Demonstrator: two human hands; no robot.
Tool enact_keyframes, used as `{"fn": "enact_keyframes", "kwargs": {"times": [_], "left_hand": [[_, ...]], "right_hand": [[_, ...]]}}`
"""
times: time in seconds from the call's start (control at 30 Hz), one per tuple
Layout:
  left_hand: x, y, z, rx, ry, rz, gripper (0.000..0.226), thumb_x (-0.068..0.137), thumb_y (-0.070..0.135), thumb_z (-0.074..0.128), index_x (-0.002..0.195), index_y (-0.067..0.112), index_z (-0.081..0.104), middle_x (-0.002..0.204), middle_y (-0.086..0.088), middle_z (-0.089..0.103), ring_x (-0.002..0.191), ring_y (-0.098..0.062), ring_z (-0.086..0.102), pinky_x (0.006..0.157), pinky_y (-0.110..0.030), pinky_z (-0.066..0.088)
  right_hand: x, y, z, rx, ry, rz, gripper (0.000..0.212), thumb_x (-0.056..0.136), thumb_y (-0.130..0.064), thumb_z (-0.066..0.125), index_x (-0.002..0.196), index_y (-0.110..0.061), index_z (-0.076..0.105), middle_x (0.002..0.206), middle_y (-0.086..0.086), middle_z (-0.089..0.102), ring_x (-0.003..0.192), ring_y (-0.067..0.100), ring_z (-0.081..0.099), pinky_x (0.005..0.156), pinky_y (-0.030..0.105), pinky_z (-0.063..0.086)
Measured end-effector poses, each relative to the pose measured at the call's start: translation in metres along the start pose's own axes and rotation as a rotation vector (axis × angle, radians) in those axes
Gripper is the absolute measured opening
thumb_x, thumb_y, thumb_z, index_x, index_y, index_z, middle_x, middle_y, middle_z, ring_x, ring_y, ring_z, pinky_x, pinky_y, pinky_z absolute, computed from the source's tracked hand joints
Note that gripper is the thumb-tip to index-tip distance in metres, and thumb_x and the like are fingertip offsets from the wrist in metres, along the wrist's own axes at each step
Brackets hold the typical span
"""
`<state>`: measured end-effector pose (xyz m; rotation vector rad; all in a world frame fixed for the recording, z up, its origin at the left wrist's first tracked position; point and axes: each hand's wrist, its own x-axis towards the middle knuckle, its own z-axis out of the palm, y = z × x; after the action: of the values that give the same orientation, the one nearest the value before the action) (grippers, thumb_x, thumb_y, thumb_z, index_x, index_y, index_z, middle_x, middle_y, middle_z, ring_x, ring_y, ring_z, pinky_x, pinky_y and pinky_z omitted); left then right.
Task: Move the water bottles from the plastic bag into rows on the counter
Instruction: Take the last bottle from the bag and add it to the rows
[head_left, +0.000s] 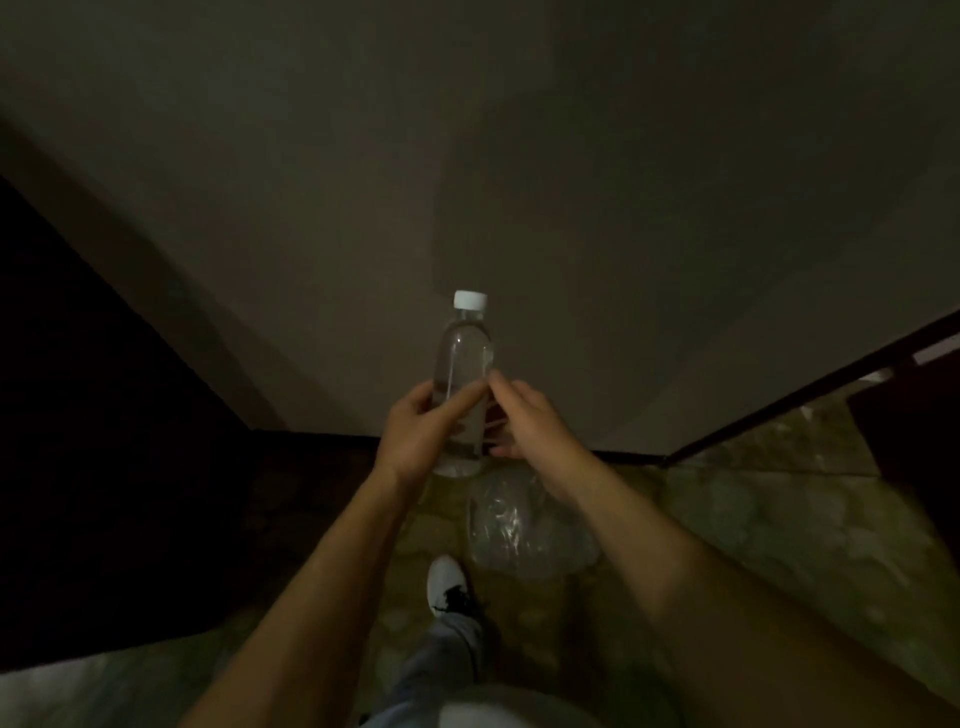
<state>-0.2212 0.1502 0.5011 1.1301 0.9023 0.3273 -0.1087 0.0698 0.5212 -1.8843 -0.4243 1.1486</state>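
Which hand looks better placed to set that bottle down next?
Probably the left hand: it grips the upright bottle around its body. The right hand only touches it with straight fingertips, so it could go back to the bag on the floor.

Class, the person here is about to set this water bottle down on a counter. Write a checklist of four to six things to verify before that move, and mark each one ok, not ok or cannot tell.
1. Water bottle upright: ok.
2. White cap on the bottle: ok.
3. Left hand grips the bottle: ok, its fingers wrap the lower body.
4. Right hand supports the bottle: cannot tell, its fingertips reach the side but a grip is not clear.
5. Counter in view for placing: not ok, only wall and floor show.
6. Plastic bag out of the step path: not ok, it lies on the floor just ahead of the shoe.
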Motion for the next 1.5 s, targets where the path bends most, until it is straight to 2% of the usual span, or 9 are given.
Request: {"fn": "enact_keyframes", "kwargs": {"times": [0.17, 0.3, 0.43, 0.6, 0.87, 1.1, 1.23, 1.37, 1.5], "left_hand": [[-0.046, 0.051, -0.035, 0.012, 0.089, 0.140, 0.051, 0.076, 0.062, 0.070, 0.110, 0.024, 0.066, 0.101, 0.002, 0.074, 0.093, -0.016, 0.072, 0.085, -0.037, 0.056], [-0.078, 0.096, -0.061, 0.014, 0.150, 0.254, 0.041, 0.088, 0.055, 0.060, 0.105, 0.018, 0.065, 0.096, 0.000, 0.072, 0.080, -0.006, 0.071, 0.063, -0.019, 0.053], [-0.101, 0.136, -0.091, 0.027, 0.178, 0.350, 0.049, 0.092, 0.057, 0.051, 0.103, 0.013, 0.069, 0.095, -0.007, 0.073, 0.090, -0.024, 0.072, 0.080, -0.042, 0.060], [-0.123, 0.187, -0.142, 0.129, 0.185, 0.506, 0.047, 0.093, 0.061, 0.046, 0.096, 0.023, 0.073, 0.090, -0.002, 0.075, 0.088, -0.018, 0.072, 0.082, -0.041, 0.058], [-0.187, 0.275, -0.268, 0.549, 0.481, 0.806, 0.036, 0.088, 0.049, 0.055, 0.105, 0.023, 0.072, 0.092, 0.002, 0.075, 0.090, -0.015, 0.070, 0.085, -0.038, 0.055], [-0.223, 0.296, -0.386, 0.543, 0.549, 0.779, 0.035, 0.094, 0.041, 0.056, 0.123, 0.026, 0.068, 0.107, 0.001, 0.073, 0.093, -0.012, 0.068, 0.080, -0.026, 0.055], [-0.232, 0.290, -0.436, 0.505, 0.555, 0.753, 0.033, 0.095, 0.036, 0.057, 0.126, 0.030, 0.066, 0.111, 0.007, 0.072, 0.091, -0.001, 0.064, 0.070, -0.012, 0.046], [-0.232, 0.288, -0.470, 0.449, 0.567, 0.737, 0.036, 0.094, 0.037, 0.057, 0.129, 0.030, 0.064, 0.114, 0.006, 0.072, 0.095, -0.003, 0.067, 0.082, -0.022, 0.052], [-0.221, 0.294, -0.495, 0.423, 0.565, 0.702, 0.035, 0.093, 0.032, 0.058, 0.126, 0.025, 0.066, 0.114, 0.002, 0.072, 0.103, -0.009, 0.066, 0.093, -0.037, 0.055]], "right_hand": [[-0.044, -0.030, 0.041, 0.060, -0.078, -0.151, 0.031, 0.099, -0.051, 0.041, 0.108, -0.031, 0.064, 0.107, 0.005, 0.067, 0.091, 0.019, 0.061, 0.080, 0.038, 0.051], [-0.069, -0.067, 0.073, 0.170, -0.160, -0.243, 0.036, 0.090, -0.060, 0.049, 0.115, -0.037, 0.061, 0.101, -0.002, 0.069, 0.084, 0.016, 0.065, 0.066, 0.028, 0.048], [-0.092, -0.115, 0.102, 0.160, -0.192, -0.393, 0.030, 0.093, -0.046, 0.053, 0.112, -0.025, 0.060, 0.086, -0.008, 0.071, 0.067, 0.000, 0.065, 0.053, 0.016, 0.046], [-0.109, -0.172, 0.147, 0.181, -0.101, -0.593, 0.017, 0.094, -0.031, 0.059, 0.100, -0.015, 0.060, 0.060, -0.011, 0.065, 0.047, -0.003, 0.057, 0.042, 0.012, 0.039], [-0.134, -0.270, 0.255, 0.149, -0.017, -0.813, 0.038, 0.074, -0.043, 0.072, 0.102, -0.019, 0.063, 0.091, 0.005, 0.077, 0.088, 0.022, 0.074, 0.081, 0.042, 0.059], [-0.149, -0.309, 0.379, 0.000, -0.012, -0.909, 0.027, 0.085, -0.039, 0.070, 0.108, -0.035, 0.057, 0.101, -0.002, 0.073, 0.093, 0.013, 0.072, 0.085, 0.043, 0.060], [-0.147, -0.314, 0.433, -0.088, 0.031, -0.922, 0.050, 0.083, -0.048, 0.069, 0.126, -0.029, 0.054, 0.105, -0.007, 0.071, 0.097, 0.010, 0.069, 0.085, 0.039, 0.059], [-0.142, -0.321, 0.474, -0.156, 0.058, -0.891, 0.077, 0.066, -0.074, 0.060, 0.129, -0.031, 0.049, 0.114, -0.006, 0.068, 0.105, 0.018, 0.066, 0.088, 0.046, 0.057], [-0.133, -0.331, 0.498, -0.214, 0.112, -0.844, 0.051, 0.084, -0.051, 0.067, 0.124, -0.024, 0.052, 0.102, -0.009, 0.060, 0.100, 0.016, 0.061, 0.087, 0.037, 0.053]]}}
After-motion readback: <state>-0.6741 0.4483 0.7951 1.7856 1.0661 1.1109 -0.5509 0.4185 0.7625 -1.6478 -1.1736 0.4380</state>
